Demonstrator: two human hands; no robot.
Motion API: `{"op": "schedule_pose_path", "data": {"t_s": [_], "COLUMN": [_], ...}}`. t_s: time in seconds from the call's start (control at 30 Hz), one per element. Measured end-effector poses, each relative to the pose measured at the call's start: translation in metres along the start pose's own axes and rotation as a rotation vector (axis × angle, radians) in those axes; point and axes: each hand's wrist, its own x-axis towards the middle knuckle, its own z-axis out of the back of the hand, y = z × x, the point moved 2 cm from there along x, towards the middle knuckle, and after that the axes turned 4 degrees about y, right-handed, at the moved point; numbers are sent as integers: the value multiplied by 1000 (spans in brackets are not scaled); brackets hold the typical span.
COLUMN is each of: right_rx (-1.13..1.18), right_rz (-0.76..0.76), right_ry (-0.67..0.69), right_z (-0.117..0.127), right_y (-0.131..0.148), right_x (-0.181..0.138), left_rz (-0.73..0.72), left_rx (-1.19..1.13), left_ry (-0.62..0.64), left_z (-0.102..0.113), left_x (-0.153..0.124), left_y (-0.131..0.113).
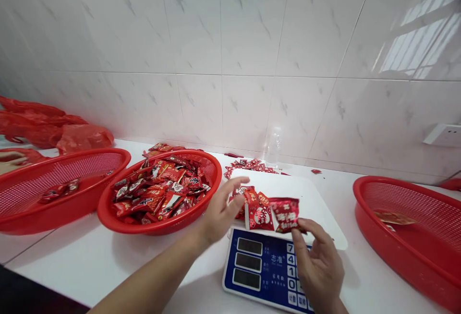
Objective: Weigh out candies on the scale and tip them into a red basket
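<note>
My left hand point(221, 211) hovers over the left edge of the white scale platform point(309, 194), fingers spread, next to several red candy packets point(257, 208) lying there. My right hand point(319, 266) is over the blue scale panel point(264, 266), its fingertips touching a dark red packet point(286, 214) at the platform's front. A red basket point(162, 191) heaped with red wrapped candies stands just left of my left hand.
A second red basket point(54, 187) at far left holds a few candies. A third red basket point(414, 237) at right holds one packet. Red plastic bags point(54, 129) lie at back left. Loose candies point(250, 165) and a clear bottle point(272, 147) stand by the tiled wall.
</note>
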Motion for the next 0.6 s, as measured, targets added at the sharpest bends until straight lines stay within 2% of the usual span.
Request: {"op": "schedule_pose_path", "data": {"t_s": [0.1,0.17,0.23,0.4,0.5,0.6], "right_rx": [61,64,35,-4,-22,-90], "right_rz": [276,359,372,403,431,377], "right_ry": [256,380,425,429,456,460], "right_z": [-10,-16,-19,-22,-26,-29], "right_y": [16,24,29,29,27,22], "right_x": [-4,-5,-6,-6,-9,-10], "left_rz": [-211,-248,-207,-170,-129,-74], "left_rx": [-27,-92,-161,-163,-165,-151], "left_ry": [153,188,184,239,173,-66], "left_z": [-8,-13,-15,-15,-17,-15], "left_x": [-28,-39,-43,-51,-63,-69], "left_y": [-13,-16,-15,-5,10,24]}}
